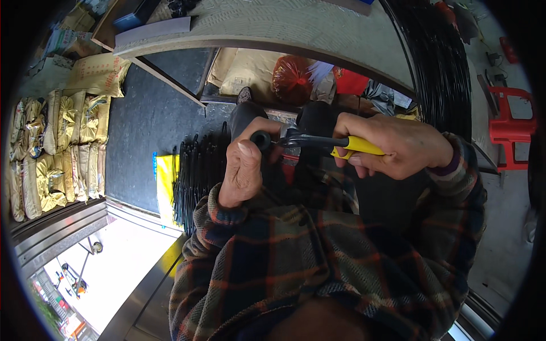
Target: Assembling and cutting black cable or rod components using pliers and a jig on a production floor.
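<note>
In front of my lap, my right hand (398,146) is closed around the yellow handles of a pair of pliers (361,145), whose dark metal head points left. My left hand (243,165) grips a black round piece with a hollow-looking end (261,140), thumb along its side. The jaws of the pliers come right beside this piece, near my left fingers. Whether they bite on it or on something thin cannot be made out. Both plaid sleeves reach in from below.
A worktable (273,31) spans the far side, with a red plastic bag (292,79) and sacks beneath. Long black strips form a bundle (441,62) at right and another (199,182) left of my legs. A red plastic stool (493,132) stands right; stacked wrapped bundles (60,122) lie left.
</note>
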Motion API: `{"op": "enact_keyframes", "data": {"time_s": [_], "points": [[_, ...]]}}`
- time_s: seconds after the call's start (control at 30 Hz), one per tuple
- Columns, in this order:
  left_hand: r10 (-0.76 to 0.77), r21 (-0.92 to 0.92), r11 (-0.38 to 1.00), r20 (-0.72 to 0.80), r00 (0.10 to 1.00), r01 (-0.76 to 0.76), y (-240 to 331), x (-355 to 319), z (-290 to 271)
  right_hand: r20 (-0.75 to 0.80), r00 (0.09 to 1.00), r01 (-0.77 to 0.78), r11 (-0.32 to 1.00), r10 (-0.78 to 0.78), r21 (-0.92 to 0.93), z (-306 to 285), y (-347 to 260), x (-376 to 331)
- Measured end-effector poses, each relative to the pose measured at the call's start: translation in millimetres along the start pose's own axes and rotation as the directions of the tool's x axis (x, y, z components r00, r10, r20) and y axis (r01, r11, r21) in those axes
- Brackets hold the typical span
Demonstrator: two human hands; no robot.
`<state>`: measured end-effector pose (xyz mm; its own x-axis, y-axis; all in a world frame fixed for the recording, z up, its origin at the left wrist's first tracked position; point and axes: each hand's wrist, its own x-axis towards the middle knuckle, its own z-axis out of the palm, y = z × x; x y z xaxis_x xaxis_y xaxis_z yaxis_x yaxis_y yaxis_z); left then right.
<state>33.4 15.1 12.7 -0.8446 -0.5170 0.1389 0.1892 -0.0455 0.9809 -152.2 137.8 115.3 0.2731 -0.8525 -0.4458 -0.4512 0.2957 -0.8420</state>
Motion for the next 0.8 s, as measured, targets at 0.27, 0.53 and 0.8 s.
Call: {"op": "enact_keyframes", "data": {"time_s": [0.27, 0.53, 0.8], "points": [[0.043, 0.070, 0.996, 0.069, 0.997, -0.048, 0, -1, 3, -0.027, 0.999, -0.035, 0.931, 0.027, -0.362, -6, -12, -6], [0.329, 0.118, 0.944, -0.367, 0.870, -0.307, -1, 1, -23, -0.479, 0.831, -0.038, 0.832, -0.281, -0.553, 1, 40, 28], [0.781, 0.311, 0.574, -0.486, 0.393, -0.757, 148, -135, -174, -0.714, 0.623, -0.629, 0.338, -0.320, -0.700, -132, 178, 43]]}}
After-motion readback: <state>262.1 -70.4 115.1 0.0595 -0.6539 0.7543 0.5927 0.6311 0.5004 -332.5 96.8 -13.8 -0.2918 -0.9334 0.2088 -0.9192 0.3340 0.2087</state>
